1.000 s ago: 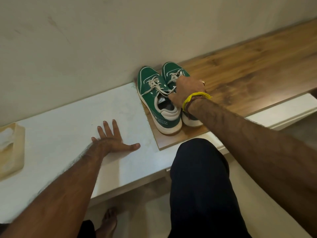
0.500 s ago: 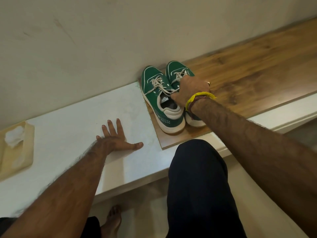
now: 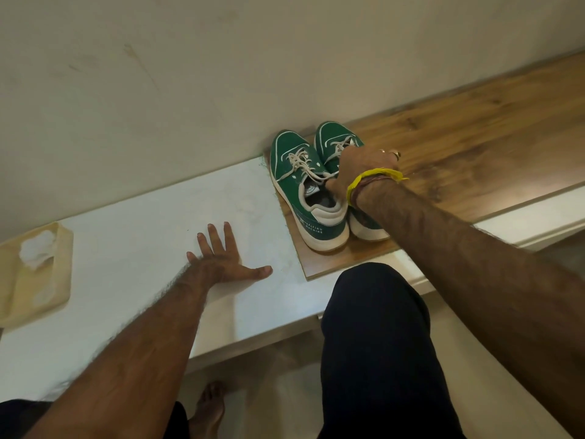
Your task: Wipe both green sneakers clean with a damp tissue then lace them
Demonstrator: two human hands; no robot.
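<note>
The two green sneakers [image 3: 308,188] stood side by side on the wooden board [image 3: 468,144], toes against the wall [image 3: 190,74]. The right hand [image 3: 361,171] reached over the shoe on that side, thumb at the collars between the pair; whether its fingers were clamped on anything could not be told. Left of the sneakers, the left hand [image 3: 226,261] lay flat on the white ledge [image 3: 133,248], fingers spread apart. Far left of the sneakers sat a cream tray [image 3: 60,280] holding a tissue [image 3: 36,248].

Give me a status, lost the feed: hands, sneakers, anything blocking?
Left hand flat on white ledge. Right hand gripping both green sneakers at their collars, on the wood board. Nothing blocking.
</note>
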